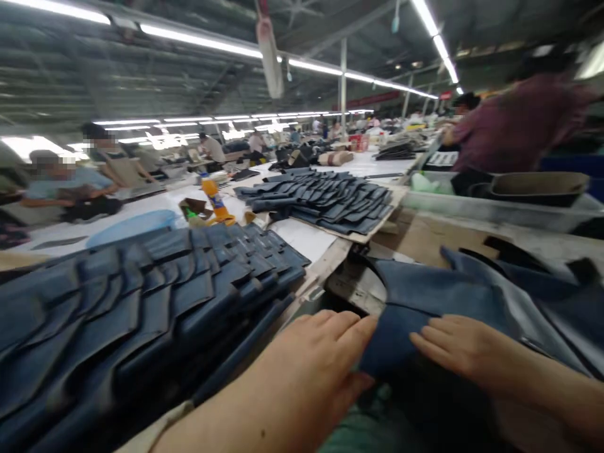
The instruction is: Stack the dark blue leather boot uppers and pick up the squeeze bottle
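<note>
Both bare hands lie low at the near edge of the work table, pressed on a dark blue leather piece (425, 302) that spreads away from them toward the right. On its near left corner sits the left hand (325, 358), fingers straight and close together, their tips resting on the leather's edge with the thumb below it (whether the thumb pinches the piece from underneath cannot be told). Just to the right, the right hand (465, 349) lies flat on top of the same piece, fingers stretched out and slightly apart, pointing left toward the other hand's fingertips; a narrow strip of blue shows between the two hands. Left of the hands, a big stack of blue leather pieces (141, 308) lies fanned out in overlapping rows, close beside the left forearm. Farther back on a board rests a second fanned stack (325, 198), and between the two stacks stands an orange bottle (214, 200). Behind on the right, a grey tray (538, 187) sits on the bench, and a person in a purple shirt (514, 123) stands beyond it.
</note>
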Demonstrator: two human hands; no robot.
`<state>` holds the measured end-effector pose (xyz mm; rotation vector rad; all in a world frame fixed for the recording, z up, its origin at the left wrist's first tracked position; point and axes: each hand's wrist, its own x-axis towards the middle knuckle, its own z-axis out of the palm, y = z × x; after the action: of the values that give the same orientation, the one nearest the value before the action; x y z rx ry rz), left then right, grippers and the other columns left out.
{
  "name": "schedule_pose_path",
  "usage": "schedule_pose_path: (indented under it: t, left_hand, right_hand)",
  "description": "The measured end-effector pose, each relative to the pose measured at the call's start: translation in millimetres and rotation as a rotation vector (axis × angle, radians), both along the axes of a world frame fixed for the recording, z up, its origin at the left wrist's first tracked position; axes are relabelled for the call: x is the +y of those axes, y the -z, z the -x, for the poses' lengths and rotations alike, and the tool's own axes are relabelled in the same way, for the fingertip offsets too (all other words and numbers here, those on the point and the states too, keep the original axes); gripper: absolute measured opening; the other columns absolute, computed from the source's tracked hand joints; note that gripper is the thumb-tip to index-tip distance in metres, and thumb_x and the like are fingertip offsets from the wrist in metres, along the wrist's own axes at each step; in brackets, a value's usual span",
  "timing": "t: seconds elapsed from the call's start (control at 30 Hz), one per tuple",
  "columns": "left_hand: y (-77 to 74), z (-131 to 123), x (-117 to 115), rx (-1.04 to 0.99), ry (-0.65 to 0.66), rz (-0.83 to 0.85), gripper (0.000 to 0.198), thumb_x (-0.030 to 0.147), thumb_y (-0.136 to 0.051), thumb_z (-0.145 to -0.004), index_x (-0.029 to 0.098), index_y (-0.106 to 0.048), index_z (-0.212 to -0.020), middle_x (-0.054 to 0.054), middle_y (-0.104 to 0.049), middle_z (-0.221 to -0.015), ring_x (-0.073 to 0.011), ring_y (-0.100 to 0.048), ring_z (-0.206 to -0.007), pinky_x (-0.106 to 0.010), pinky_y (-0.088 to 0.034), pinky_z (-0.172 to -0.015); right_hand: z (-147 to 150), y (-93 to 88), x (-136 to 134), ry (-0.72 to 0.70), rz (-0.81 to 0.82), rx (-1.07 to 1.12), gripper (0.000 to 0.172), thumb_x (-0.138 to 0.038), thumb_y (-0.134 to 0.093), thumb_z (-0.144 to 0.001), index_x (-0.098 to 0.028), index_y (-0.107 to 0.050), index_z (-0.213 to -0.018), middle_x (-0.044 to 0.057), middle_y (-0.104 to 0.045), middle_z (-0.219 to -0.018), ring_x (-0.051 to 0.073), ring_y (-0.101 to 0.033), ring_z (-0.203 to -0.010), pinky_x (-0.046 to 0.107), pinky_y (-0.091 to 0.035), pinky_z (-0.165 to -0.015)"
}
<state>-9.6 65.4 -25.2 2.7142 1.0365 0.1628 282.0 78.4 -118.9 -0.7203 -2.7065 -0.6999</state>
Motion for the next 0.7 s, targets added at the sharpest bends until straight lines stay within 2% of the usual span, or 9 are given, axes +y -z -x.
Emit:
schedule_pose_path:
  t: [0.1,0.2,0.3,0.4,0.5,0.57,0.6,0.67,0.7]
  left_hand:
    - [53.8,-35.9,-9.2,-0.039,0.047,0.087,0.065,0.046,-0.049,-0.086,0.023,-0.025,-0.142,-0.004,-0.037,-0.144,-0.0228,-0.039,-0.129,-0.044,-0.04,-0.105]
    - [110.3,-64.3,-14.6,-0.069,0.039,0.152,0.079,0.051,-0.052,-0.083,0.017,-0.016,-0.145,-0.007,-0.029,-0.148,-0.0261,-0.033,-0.133,-0.05,-0.035,-0.108]
    - [146.9,-80.0,-6.7,-0.147,-0.074,0.105,0.061,0.03,-0.043,-0.089,0.018,-0.02,-0.144,-0.005,-0.035,-0.145,-0.0237,-0.034,-0.131,-0.05,-0.032,-0.11]
    - [158.6,-83.9,10.2,-0.18,-0.126,0.118,0.044,0.012,-0.038,-0.087,0.018,-0.044,-0.131,-0.005,-0.055,-0.125,-0.0221,-0.049,-0.113,-0.044,-0.043,-0.099]
    - [159.1,-80.9,22.6,-0.212,-0.145,0.106,0.032,0.01,-0.037,-0.087,0.018,-0.056,-0.112,-0.004,-0.061,-0.103,-0.0208,-0.053,-0.096,-0.039,-0.049,-0.086]
    - [159.5,-77.8,26.0,-0.233,-0.152,0.067,0.03,0.011,-0.037,-0.087,0.018,-0.057,-0.109,-0.004,-0.06,-0.098,-0.0208,-0.052,-0.091,-0.039,-0.048,-0.082]
    - [160.0,-76.5,26.7,-0.241,-0.153,0.056,0.029,0.011,-0.037,-0.087,0.018,-0.056,-0.109,-0.005,-0.059,-0.097,-0.0208,-0.051,-0.09,-0.039,-0.048,-0.081]
    - [160.9,-75.3,27.4,-0.254,-0.149,0.061,0.028,0.011,-0.037,-0.087,0.018,-0.056,-0.108,-0.005,-0.057,-0.096,-0.0207,-0.05,-0.09,-0.038,-0.048,-0.08]
    - [161.1,-75.6,27.6,-0.261,-0.149,0.074,0.028,0.01,-0.037,-0.087,0.018,-0.056,-0.106,-0.005,-0.057,-0.096,-0.0204,-0.05,-0.09,-0.038,-0.047,-0.08]
  right_hand:
    - [9.6,11.4,-7.6,0.006,0.057,-0.032,0.023,-0.003,-0.036,-0.084,-0.015,-0.056,-0.085,0.002,-0.053,-0.066,0.015,-0.045,-0.057,0.029,-0.031,-0.053]
    - [17.9,12.8,-14.6,0.047,0.085,0.014,0.021,-0.003,-0.038,-0.084,-0.014,-0.054,-0.078,0.002,-0.053,-0.065,0.015,-0.044,-0.057,0.03,-0.03,-0.053]
    - [23.1,12.9,-22.7,0.075,0.093,0.029,0.022,-0.004,-0.037,-0.086,-0.012,-0.058,-0.087,0.004,-0.056,-0.069,0.015,-0.046,-0.059,0.03,-0.032,-0.055]
    - [16.3,10.3,-29.7,0.125,0.18,0.085,0.02,-0.013,-0.039,-0.091,-0.014,-0.059,-0.095,0.003,-0.058,-0.071,0.015,-0.05,-0.061,0.029,-0.037,-0.057]
    - [-21.2,3.5,-37.7,0.269,0.233,0.294,0.021,-0.017,-0.042,-0.093,-0.019,-0.057,-0.107,0.005,-0.064,-0.088,0.014,-0.059,-0.081,0.028,-0.045,-0.073]
    - [-64.7,4.3,-45.4,0.466,0.181,0.443,0.026,-0.018,-0.041,-0.093,-0.02,-0.054,-0.115,0.007,-0.063,-0.104,0.014,-0.059,-0.098,0.027,-0.045,-0.086]
    - [-89.2,8.6,-50.2,0.618,0.157,0.483,0.027,-0.02,-0.04,-0.092,-0.019,-0.053,-0.116,0.009,-0.062,-0.11,0.015,-0.058,-0.102,0.028,-0.045,-0.091]
    - [-136.3,27.1,-60.4,0.887,0.198,0.437,0.039,-0.03,-0.039,-0.09,-0.014,-0.053,-0.122,0.013,-0.059,-0.119,0.021,-0.056,-0.109,0.035,-0.043,-0.098]
    - [-156.2,40.7,-65.3,0.97,0.258,0.39,0.046,-0.035,-0.04,-0.087,-0.011,-0.053,-0.125,0.015,-0.056,-0.123,0.024,-0.054,-0.112,0.038,-0.041,-0.101]
